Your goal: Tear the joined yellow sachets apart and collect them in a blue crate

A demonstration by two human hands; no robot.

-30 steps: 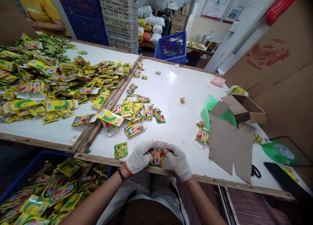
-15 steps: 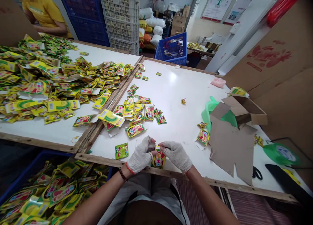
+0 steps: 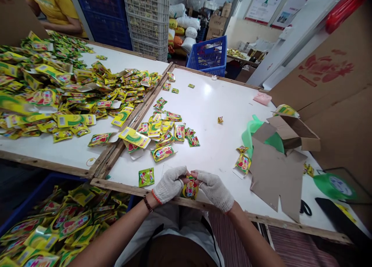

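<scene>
At the front edge of the white table, both white-gloved hands grip a small yellow-and-green candy box (image 3: 190,189) with red printing. My left hand (image 3: 170,185) pinches its upper left side, and my right hand (image 3: 215,189) pinches the upper right. Bare fingertips meet over the top end, hiding the flap there. Left of my left hand lies a flat green candy sachet (image 3: 146,177). Beyond the hands is a loose cluster of similar boxes, with one candy box (image 3: 162,153) nearest.
A large heap of candy boxes (image 3: 75,120) covers the left table, past a wooden divider (image 3: 139,117). Below left stands a blue crate (image 3: 43,185) full of boxes. To the right are an opened carton (image 3: 276,174), scissors (image 3: 305,208) and green tape (image 3: 334,185). A person in yellow (image 3: 58,7) sits far left.
The fingertips have closed in over the box's top end, covering the pale flap seen before. A blurred yellow box now appears at the far left of the heap. The view has shifted slightly.
</scene>
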